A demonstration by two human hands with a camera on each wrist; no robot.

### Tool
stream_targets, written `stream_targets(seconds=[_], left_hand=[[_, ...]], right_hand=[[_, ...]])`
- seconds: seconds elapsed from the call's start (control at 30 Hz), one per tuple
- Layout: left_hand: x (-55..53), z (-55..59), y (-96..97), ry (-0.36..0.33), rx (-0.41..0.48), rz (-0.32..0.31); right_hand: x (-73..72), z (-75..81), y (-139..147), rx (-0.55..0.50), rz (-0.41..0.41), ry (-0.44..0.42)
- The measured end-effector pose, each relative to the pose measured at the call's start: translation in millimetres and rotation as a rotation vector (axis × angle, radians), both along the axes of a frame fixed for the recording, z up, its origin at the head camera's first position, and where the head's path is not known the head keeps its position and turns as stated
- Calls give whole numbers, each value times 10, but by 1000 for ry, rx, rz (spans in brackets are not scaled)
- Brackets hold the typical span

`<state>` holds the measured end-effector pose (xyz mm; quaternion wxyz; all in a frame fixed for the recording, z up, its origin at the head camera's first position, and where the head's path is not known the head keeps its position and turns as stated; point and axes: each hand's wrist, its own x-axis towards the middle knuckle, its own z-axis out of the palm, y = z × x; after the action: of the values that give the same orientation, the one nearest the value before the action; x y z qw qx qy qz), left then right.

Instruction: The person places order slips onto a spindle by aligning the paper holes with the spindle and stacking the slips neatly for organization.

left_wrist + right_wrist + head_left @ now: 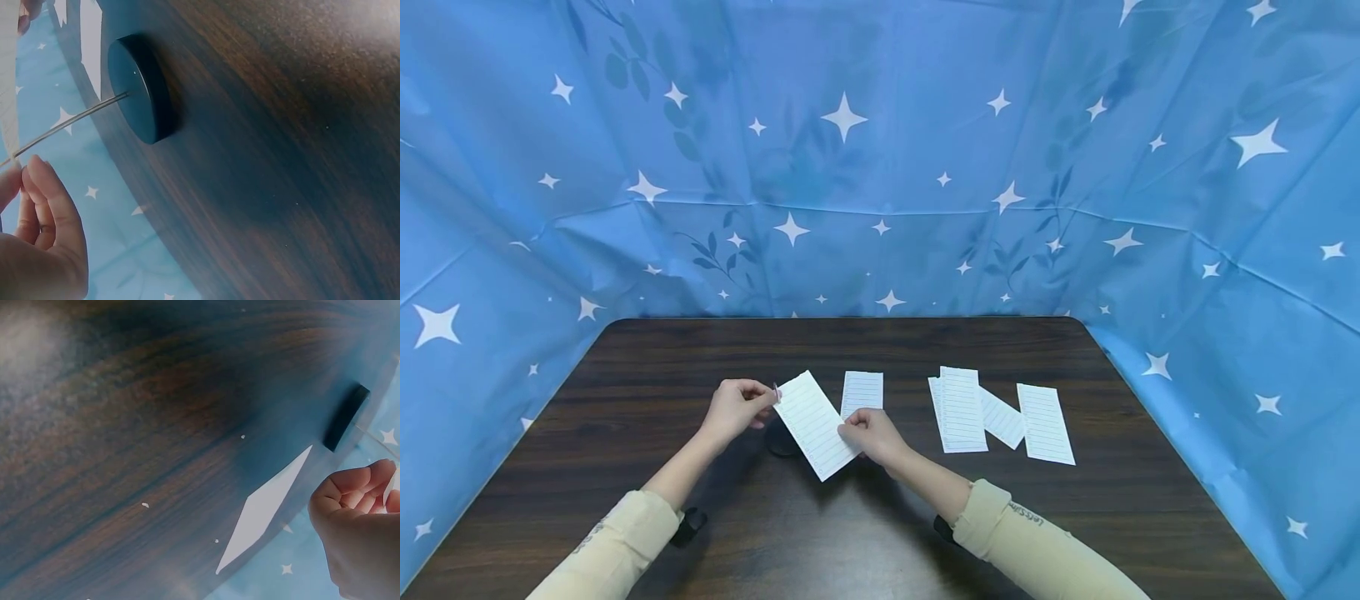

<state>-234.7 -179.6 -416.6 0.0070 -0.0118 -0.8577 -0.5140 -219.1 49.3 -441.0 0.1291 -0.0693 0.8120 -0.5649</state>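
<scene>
Above a black round base [139,90], left hand [739,410] and right hand [874,435] fingers pinch a white lined paper card [816,427], seemingly for steadiness.

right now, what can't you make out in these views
Head view: any writing on the held sheet, too small to read.
Head view: lower end of the sheet just beyond, hidden by the right hand.
Head view: part of the black base, hidden by the held sheet.
Left wrist view: outer end of the rod, cut off by the left edge.
</scene>
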Motion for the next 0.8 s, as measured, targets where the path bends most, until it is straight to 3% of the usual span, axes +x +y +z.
stream_targets(seconds=[0.33,0.8], left_hand=[[-54,-88,-54,-29,-95,-79],[-84,-213,-5,-15,-214,-78]], right_hand=[[20,-49,40,7,34,23],[74,-157,65,37,89,49]])
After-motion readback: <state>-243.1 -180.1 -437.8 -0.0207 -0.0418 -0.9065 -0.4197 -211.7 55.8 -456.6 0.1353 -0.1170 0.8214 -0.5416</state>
